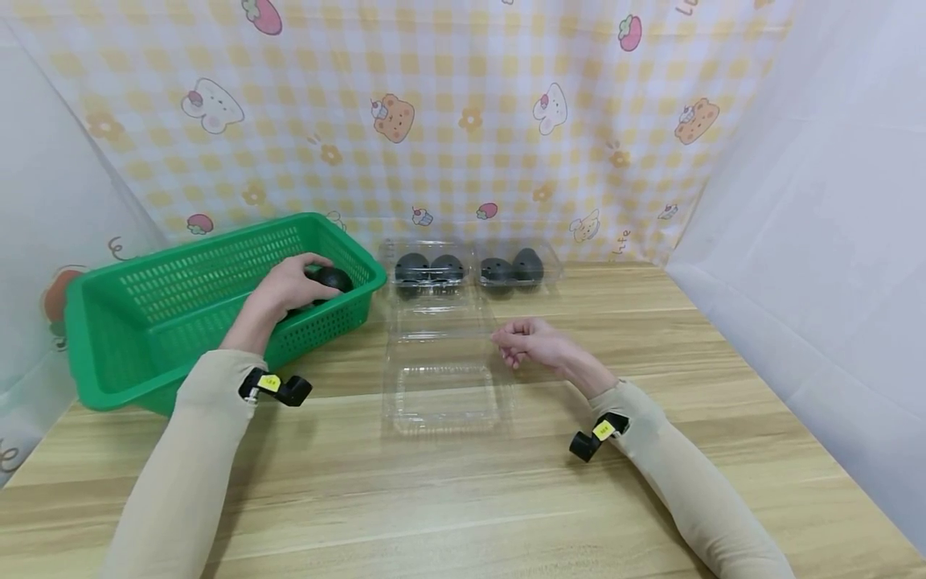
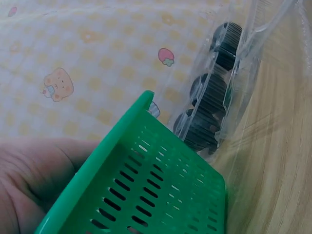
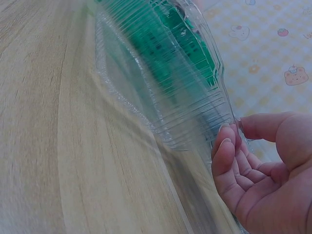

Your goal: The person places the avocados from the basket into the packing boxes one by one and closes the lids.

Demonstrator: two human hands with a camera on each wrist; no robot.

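Over the right end of a green basket, my left hand grips a dark avocado between thumb and fingers. In the left wrist view the basket wall hides that avocado, and only part of the left hand shows. My right hand pinches the right edge of an open clear plastic clamshell box on the table. Thumb and fingertips of the right hand meet at the rim of the clear box in the right wrist view.
Behind the open box stand two clear boxes, the left holding two dark avocados and the right holding two more avocados. A checked curtain hangs behind the wooden table. White cloth borders the right side.
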